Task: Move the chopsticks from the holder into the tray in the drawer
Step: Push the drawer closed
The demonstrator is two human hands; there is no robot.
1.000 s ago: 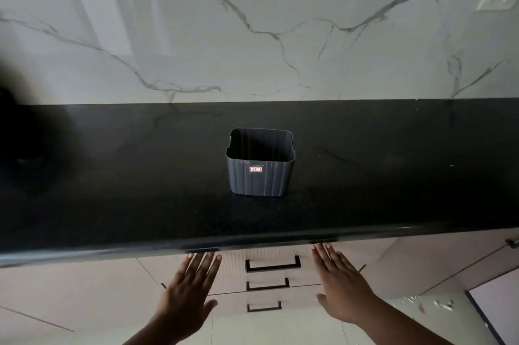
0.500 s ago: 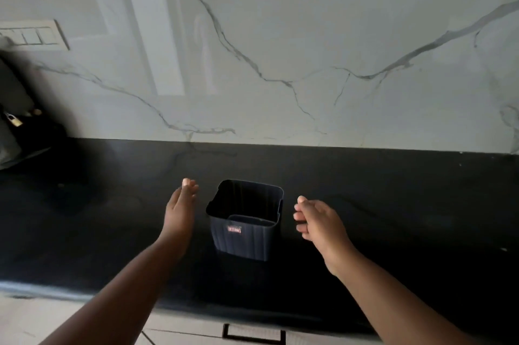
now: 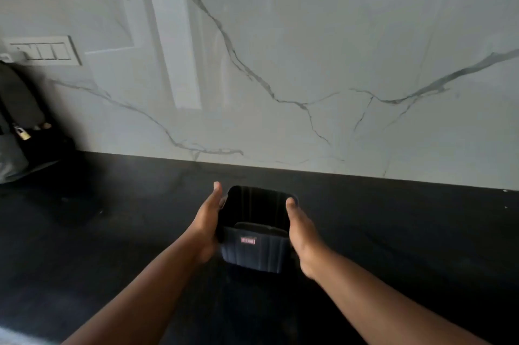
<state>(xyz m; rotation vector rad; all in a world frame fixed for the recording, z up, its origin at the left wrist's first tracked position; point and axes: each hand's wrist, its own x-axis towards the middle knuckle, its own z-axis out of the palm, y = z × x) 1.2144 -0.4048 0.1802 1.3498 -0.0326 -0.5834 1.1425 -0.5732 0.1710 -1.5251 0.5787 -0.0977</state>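
Both hands are pressing flat on the holder's (image 3: 257, 249) sides on the counter (image 3: 393, 232): left hand (image 3: 206, 228) and right hand (image 3: 302, 235), fingers straight, not curled; no chopsticks showing inside. Holder is looking like light, stiff ribbed plastic, probably slippery; I'm guessing squeezing the side walls low is safest.

A small red label (image 3: 248, 240) with pale lettering sits on the front wall of the dark ribbed holder (image 3: 254, 256), but the letters are too blurred to read. Nothing else in view carries text, numbers or signs that can be made out.
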